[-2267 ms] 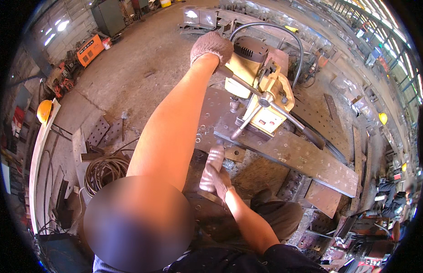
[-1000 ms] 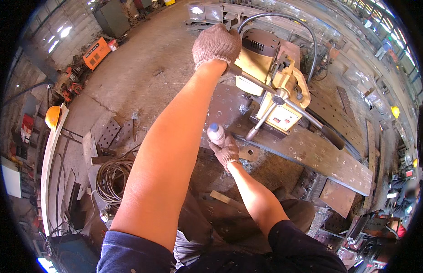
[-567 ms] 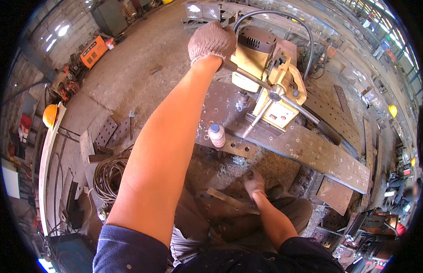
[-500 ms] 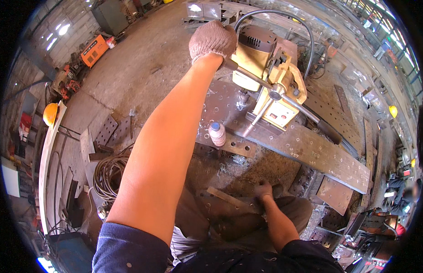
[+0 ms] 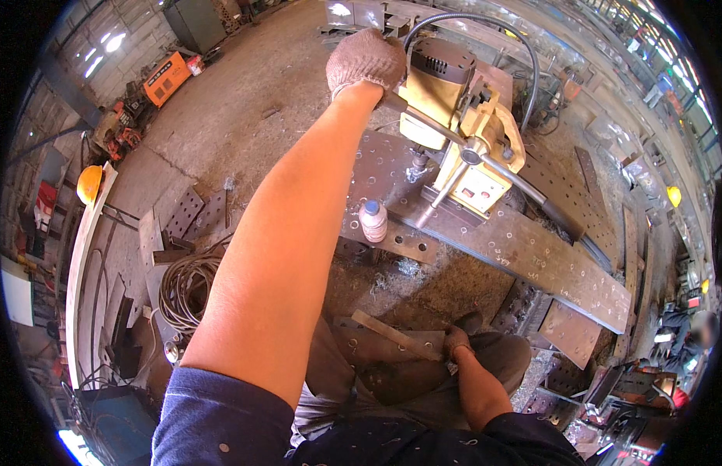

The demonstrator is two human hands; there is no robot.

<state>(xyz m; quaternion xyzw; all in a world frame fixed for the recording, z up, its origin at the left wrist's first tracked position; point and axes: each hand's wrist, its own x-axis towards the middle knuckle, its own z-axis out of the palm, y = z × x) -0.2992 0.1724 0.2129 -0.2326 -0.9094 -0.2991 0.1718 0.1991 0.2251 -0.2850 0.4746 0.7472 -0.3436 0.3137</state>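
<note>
My left hand (image 5: 366,62), in a brown knit glove, is closed around the end of a feed handle (image 5: 423,120) on a yellow magnetic drill (image 5: 477,175). The drill stands on a long steel plate (image 5: 524,245) marked with circles, its bit (image 5: 417,159) down at the plate. A bottle with a blue cap (image 5: 373,221) stands near the plate's close edge. Low by my right knee is my gloved right hand (image 5: 456,342), fingers curled; what they hold, if anything, is hidden. Beside it lies a narrow flat strip (image 5: 392,335).
Coiled hose (image 5: 186,291) lies left of my arm. Perforated steel plates (image 5: 194,213) lie beyond it. An orange machine (image 5: 165,79) stands at the far left, and a yellow hard hat (image 5: 90,185) rests on a beam end. Metal shavings (image 5: 384,283) litter the ground.
My right hand has come slightly lower and closer to the narrow strip. My left hand has stayed on the feed handle, shifting very little.
</note>
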